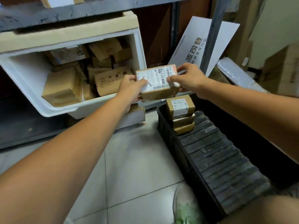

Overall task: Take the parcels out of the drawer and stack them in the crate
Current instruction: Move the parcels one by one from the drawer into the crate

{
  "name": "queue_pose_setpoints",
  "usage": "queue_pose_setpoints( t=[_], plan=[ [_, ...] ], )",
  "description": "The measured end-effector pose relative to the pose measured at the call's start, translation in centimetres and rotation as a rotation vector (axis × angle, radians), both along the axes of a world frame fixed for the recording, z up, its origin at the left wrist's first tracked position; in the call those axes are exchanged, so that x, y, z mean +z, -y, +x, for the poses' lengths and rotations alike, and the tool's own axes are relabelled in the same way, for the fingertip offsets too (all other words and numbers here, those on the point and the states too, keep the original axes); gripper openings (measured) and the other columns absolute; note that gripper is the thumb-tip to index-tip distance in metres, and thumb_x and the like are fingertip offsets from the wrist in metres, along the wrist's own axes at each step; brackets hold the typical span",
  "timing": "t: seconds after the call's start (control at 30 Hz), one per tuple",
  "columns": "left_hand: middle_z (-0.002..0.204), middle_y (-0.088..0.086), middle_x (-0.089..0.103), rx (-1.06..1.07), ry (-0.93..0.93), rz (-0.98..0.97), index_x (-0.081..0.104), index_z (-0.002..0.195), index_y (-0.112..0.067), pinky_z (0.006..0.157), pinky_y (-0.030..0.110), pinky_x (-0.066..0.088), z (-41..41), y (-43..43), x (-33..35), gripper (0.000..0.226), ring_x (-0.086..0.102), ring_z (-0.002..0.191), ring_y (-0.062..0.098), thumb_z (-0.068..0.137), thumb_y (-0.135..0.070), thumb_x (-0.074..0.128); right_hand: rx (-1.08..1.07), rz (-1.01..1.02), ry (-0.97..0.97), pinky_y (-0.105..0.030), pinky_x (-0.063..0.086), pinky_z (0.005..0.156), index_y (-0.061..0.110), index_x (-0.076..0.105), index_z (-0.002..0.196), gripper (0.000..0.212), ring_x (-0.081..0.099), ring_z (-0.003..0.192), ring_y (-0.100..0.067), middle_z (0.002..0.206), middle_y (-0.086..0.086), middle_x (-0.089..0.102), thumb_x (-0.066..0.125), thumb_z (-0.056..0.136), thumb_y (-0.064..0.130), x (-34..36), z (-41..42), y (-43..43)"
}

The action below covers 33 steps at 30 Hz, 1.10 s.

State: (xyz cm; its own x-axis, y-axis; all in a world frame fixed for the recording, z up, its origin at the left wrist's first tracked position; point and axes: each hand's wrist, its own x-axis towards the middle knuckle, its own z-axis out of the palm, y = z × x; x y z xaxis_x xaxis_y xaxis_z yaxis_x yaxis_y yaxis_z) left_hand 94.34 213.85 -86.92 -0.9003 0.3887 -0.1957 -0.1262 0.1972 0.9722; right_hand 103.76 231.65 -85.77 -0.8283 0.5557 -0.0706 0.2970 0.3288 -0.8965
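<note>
cardboard parcel (157,83) in both grips, left hand (131,89) and right hand (188,79) outstretched

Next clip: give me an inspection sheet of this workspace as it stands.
Surface: grey tiled floor; black crate stands on it.
Job's things: white drawer open, brown parcels inside; labelled parcel held up between drawer and crate; small stack at the crate's far end.
Clutter: white printed board leaning behind; shoe at lower edge.
Grips: left hand and right hand each hold one end of the labelled parcel.
Cables: nothing seen.
Surroundings: grey shelf above; cartons at right.
</note>
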Motion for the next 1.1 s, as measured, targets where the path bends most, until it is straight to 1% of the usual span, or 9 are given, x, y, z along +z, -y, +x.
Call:
queue_pose_setpoints(
  t=[0.13, 0.3, 0.5, 0.6, 0.73, 0.83, 0.9, 1.0, 1.1],
  plan=[
    [0.119, 0.002, 0.066, -0.071, 0.022, -0.037, 0.048, 0.126, -0.022, 0.055, 0.021, 0.056, 0.8, -5.3, -3.2, 0.039, 0.07, 0.087, 0.011, 0.093, -0.022, 0.069, -0.065, 0.021, 0.052, -0.034, 0.062, 0.076, 0.017, 0.057, 0.124, 0.044, 0.068, 0.099, -0.017, 0.114, -0.001, 0.068, 0.078, 0.086, 0.029, -2.9, 1.6, -5.0],
    [0.116, 0.001, 0.068, -0.118, 0.018, -0.056, 0.051, 0.115, -0.028, 0.085, 0.041, 0.061, 3.8, -11.1, -8.3, 0.042, 0.071, 0.098, 0.019, 0.082, -0.034, 0.076, -0.153, 0.012, 0.096, -0.032, 0.062, 0.073, 0.015, 0.057, 0.127, 0.05, 0.067, 0.1, -0.019, 0.114, -0.002, 0.066, 0.08, 0.084, 0.026, -7.5, 5.7, -10.2],
    [0.104, -0.007, 0.066, -0.13, 0.067, -0.117, 0.05, 0.106, -0.03, 0.085, 0.039, 0.058, 8.5, -14.4, -14.7, 0.035, 0.067, 0.092, 0.015, 0.082, -0.032, 0.076, -0.178, -0.031, 0.149, -0.024, 0.055, 0.055, 0.013, 0.062, 0.116, 0.036, 0.067, 0.082, -0.014, 0.106, -0.009, 0.07, 0.079, 0.084, 0.017, -13.6, 10.7, -13.2],
    [0.096, -0.01, 0.059, -0.104, 0.134, -0.146, 0.048, 0.112, -0.025, 0.075, 0.025, 0.05, 10.3, -15.1, -17.7, 0.035, 0.059, 0.083, 0.005, 0.088, -0.025, 0.073, -0.186, -0.042, 0.204, -0.034, 0.058, 0.064, 0.019, 0.064, 0.106, 0.038, 0.07, 0.084, -0.022, 0.101, -0.012, 0.072, 0.085, 0.074, 0.023, -16.9, 12.1, -13.8],
    [0.105, -0.005, 0.061, -0.058, 0.235, -0.169, 0.044, 0.115, -0.025, 0.085, 0.032, 0.053, 12.2, -16.6, -21.7, 0.037, 0.062, 0.096, 0.016, 0.088, -0.024, 0.071, -0.2, -0.061, 0.26, -0.05, 0.061, 0.082, 0.024, 0.066, 0.096, 0.06, 0.072, 0.088, -0.024, 0.091, -0.004, 0.074, 0.08, 0.043, 0.046, -21.3, 12.7, -15.6],
    [0.114, 0.002, 0.065, -0.042, 0.306, -0.153, 0.045, 0.114, -0.024, 0.091, 0.037, 0.056, 12.9, -17.6, -24.4, 0.036, 0.064, 0.098, 0.018, 0.089, -0.018, 0.07, -0.177, -0.089, 0.297, -0.049, 0.061, 0.084, 0.024, 0.066, 0.1, 0.051, 0.072, 0.087, -0.02, 0.091, -0.002, 0.073, 0.087, 0.054, 0.034, -23.5, 12.8, -16.5],
    [0.118, 0.004, 0.064, -0.015, 0.329, -0.166, 0.043, 0.116, -0.022, 0.083, 0.029, 0.055, 12.9, -18.2, -25.7, 0.038, 0.064, 0.101, 0.019, 0.089, -0.014, 0.069, -0.153, -0.076, 0.317, -0.046, 0.06, 0.087, 0.025, 0.063, 0.1, 0.039, 0.069, 0.086, -0.017, 0.092, 0.0, 0.071, 0.088, 0.07, 0.021, -25.0, 12.8, -16.8],
    [0.118, 0.004, 0.063, 0.043, 0.341, -0.207, 0.043, 0.121, -0.018, 0.062, 0.013, 0.045, 12.8, -19.0, -27.1, 0.038, 0.06, 0.095, 0.016, 0.092, -0.01, 0.066, -0.14, -0.061, 0.319, -0.043, 0.06, 0.086, 0.027, 0.06, 0.098, 0.038, 0.069, 0.084, -0.014, 0.093, 0.003, 0.069, 0.087, 0.074, 0.015, -28.0, 12.6, -17.1],
    [0.12, 0.005, 0.063, 0.113, 0.36, -0.254, 0.047, 0.13, -0.013, 0.054, 0.009, 0.041, 12.7, -19.8, -28.4, 0.041, 0.056, 0.084, 0.013, 0.094, -0.011, 0.065, -0.12, -0.084, 0.315, -0.016, 0.056, 0.068, 0.019, 0.059, 0.106, 0.04, 0.064, 0.078, -0.005, 0.092, 0.005, 0.066, 0.086, 0.076, 0.012, -30.5, 11.9, -17.2]
  ],
)
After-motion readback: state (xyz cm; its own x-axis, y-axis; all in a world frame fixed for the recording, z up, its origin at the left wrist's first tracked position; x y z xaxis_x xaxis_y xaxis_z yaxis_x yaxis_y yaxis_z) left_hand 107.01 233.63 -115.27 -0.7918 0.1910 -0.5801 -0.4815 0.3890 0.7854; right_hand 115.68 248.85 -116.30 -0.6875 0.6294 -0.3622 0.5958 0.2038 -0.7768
